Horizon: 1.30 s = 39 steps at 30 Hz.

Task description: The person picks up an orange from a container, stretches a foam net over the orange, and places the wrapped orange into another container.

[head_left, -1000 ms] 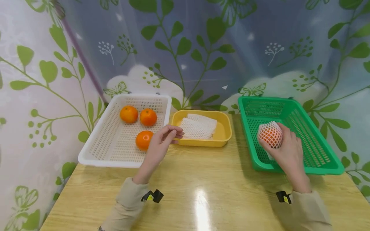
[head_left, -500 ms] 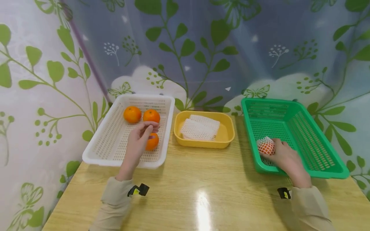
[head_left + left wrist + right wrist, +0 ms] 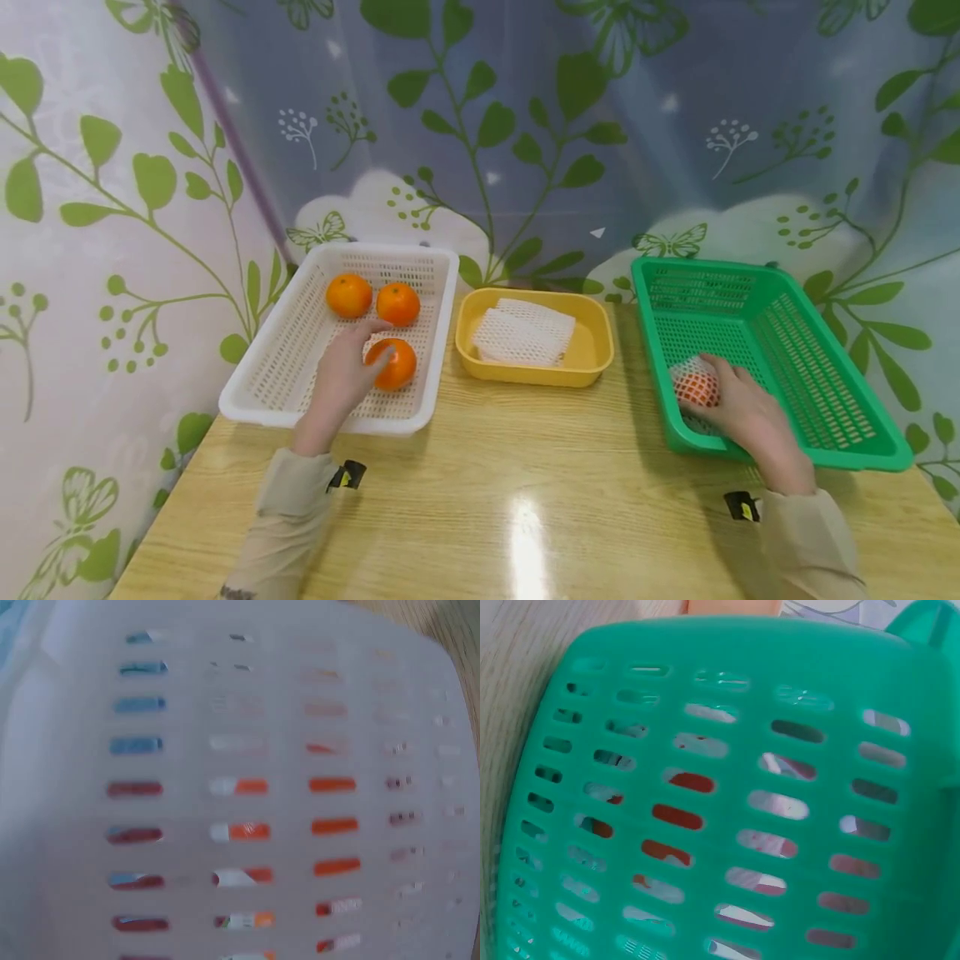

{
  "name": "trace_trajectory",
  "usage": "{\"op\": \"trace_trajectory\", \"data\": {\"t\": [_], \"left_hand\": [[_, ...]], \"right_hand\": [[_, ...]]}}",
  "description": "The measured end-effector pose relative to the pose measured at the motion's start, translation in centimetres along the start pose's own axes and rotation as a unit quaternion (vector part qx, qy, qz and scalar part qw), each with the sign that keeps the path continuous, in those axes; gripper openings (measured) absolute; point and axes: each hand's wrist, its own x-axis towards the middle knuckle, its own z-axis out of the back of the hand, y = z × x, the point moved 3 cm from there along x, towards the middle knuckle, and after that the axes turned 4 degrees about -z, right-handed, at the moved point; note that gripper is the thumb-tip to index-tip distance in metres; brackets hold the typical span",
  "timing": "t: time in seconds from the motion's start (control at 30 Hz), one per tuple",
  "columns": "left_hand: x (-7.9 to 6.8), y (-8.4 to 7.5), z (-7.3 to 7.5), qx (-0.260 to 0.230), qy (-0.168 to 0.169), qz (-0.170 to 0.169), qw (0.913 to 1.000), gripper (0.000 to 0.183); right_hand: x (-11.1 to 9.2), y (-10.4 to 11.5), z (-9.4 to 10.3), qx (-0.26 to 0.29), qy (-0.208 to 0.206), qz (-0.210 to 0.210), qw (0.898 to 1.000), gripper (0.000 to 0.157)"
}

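Observation:
In the head view my left hand (image 3: pixel 347 364) reaches into the white basket (image 3: pixel 258 367). Its thumb lies over the left part of the nearest orange (image 3: pixel 397 369), and the fingers are spread along that orange's upper edge. Farther back in the basket sit a left orange (image 3: pixel 348 296) and a right orange (image 3: pixel 398 304). My right hand (image 3: pixel 746 406) holds an orange in a white foam net (image 3: pixel 697 389) low inside the green basket (image 3: pixel 873 433), near its left wall. Some right fingers are hidden behind that fruit. Both wrist views mostly show slotted basket walls.
Between the baskets stands a yellow tray (image 3: pixel 592 373) with white foam nets (image 3: pixel 525 332) in it. All three containers rest on a wooden table (image 3: pixel 480 500), against a leaf-patterned curtain (image 3: pixel 525 167).
My left hand has moved left from beside the yellow tray into the white basket, to the nearest orange. My right hand has lowered the netted orange into the green basket.

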Motion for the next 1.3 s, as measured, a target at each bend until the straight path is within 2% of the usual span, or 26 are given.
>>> {"op": "trace_trajectory", "data": {"t": [0.13,0.3,0.43,0.57,0.77,0.97,1.07,1.3], "left_hand": [[0.3,0.3,-0.4,0.064,0.041,0.003,0.9971,0.05],[0.5,0.9,-1.1,0.102,0.105,0.028,0.9887,0.071],[0.7,1.2,-1.6,0.12,0.148,0.038,0.981,0.085],[0.7,1.4,-1.9,0.135,0.157,0.038,0.9777,0.083],[0.7,1.6,-1.7,0.123,0.144,0.068,0.9796,0.083],[0.6,1.6,-1.3,0.08,0.105,0.086,0.9876,0.082],[0.6,1.3,-1.1,0.058,0.082,0.076,0.992,0.081],[0.6,-0.5,-0.6,0.013,-0.003,0.036,0.9993,0.087]], "right_hand": [[-0.2,0.2,0.2,-0.008,-0.018,0.007,1.0,0.083],[-0.6,0.6,0.3,-0.013,-0.056,0.023,0.998,0.07],[-1.0,1.2,0.2,-0.007,-0.115,0.048,0.992,0.06],[-1.5,2.1,0.2,0.014,-0.18,0.075,0.981,0.051],[-2.3,4.4,0.4,0.059,-0.254,0.105,0.96,0.038],[-2.5,7.3,-0.2,0.087,-0.324,0.179,0.925,0.028],[-2.6,8.8,-0.7,0.103,-0.324,0.213,0.916,0.027],[-3.0,12.3,-2.8,0.146,-0.267,0.274,0.912,0.031]]}}
